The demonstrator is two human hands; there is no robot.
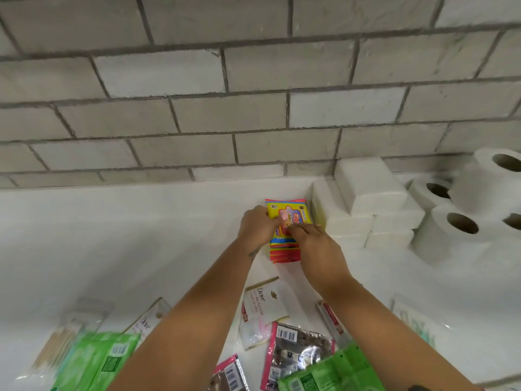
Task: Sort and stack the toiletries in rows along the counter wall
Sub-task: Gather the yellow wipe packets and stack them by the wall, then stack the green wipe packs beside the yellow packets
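Note:
A stack of yellow and red wipe packs [287, 218] stands on the white counter [112, 235] near the tiled wall. My left hand [258, 225] grips the top pack's left edge. My right hand [315, 246] presses on its front right side, fingers on the pack. White tissue packs [366, 204] are stacked to the right of the wipes, against the wall. Toilet paper rolls [462, 221] are piled at the far right. Loose white Dove sachets [265, 303], pink and silver sachets [296, 351] and green packs [93, 362] lie near the front edge.
A clear pack of cotton swabs [62, 342] lies at the front left. A pale printed packet [414, 320] lies at the right front. The grey brick-tile wall [253, 108] runs along the back of the counter.

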